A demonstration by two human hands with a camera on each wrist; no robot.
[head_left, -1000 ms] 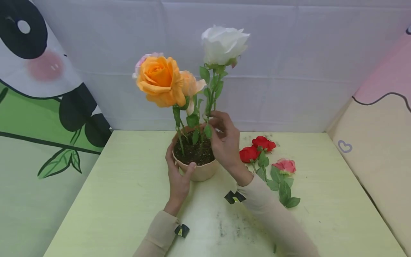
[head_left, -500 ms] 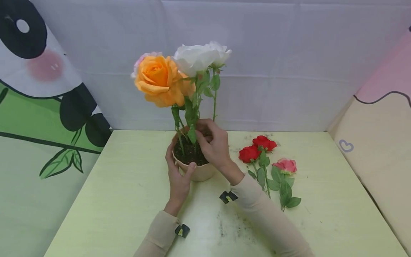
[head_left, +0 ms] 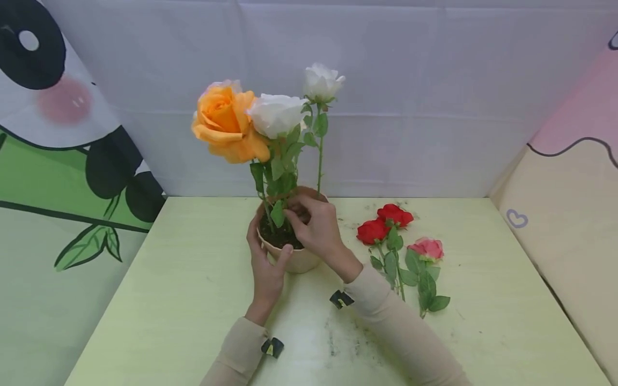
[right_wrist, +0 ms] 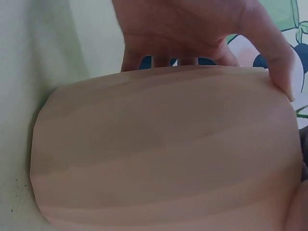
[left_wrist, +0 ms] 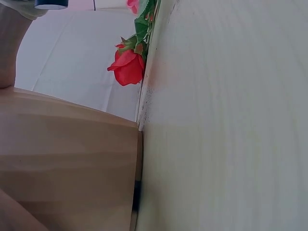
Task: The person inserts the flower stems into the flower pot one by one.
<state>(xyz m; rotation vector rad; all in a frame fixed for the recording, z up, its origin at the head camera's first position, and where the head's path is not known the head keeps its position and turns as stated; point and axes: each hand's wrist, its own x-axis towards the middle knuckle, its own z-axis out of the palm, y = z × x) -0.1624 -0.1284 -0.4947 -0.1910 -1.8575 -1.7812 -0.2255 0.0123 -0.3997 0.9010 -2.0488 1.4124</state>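
Note:
My left hand (head_left: pixel 267 273) holds the tan flower pot (head_left: pixel 301 261) at its left side, thumb at the rim; the right wrist view shows this hand (right_wrist: pixel 187 29) against the ribbed pot wall (right_wrist: pixel 163 144). Over the dark soil (head_left: pixel 277 236), the fingers of my right hand (head_left: pixel 318 230) pinch the leafy stem of a large white rose (head_left: pixel 277 115) low down. Leaves and fingers hide the stem's lower end. An orange rose (head_left: pixel 224 120) stands to its left, with a pale pink bloom (head_left: pixel 232 84) partly hidden behind. A smaller white rose (head_left: pixel 322 83) rises at the back right.
Two red roses (head_left: pixel 373 231) and a pink rose (head_left: pixel 427 248) lie on the pale table (head_left: pixel 193 300) right of the pot. Dark soil smudges (head_left: pixel 357 340) mark the table in front. A white cloth wall (head_left: pixel 410 134) stands behind.
My right hand has moved left and down with the large white rose, whose bloom now sits lower beside the orange one. The smaller white rose has come into view. The left hand stays on the pot.

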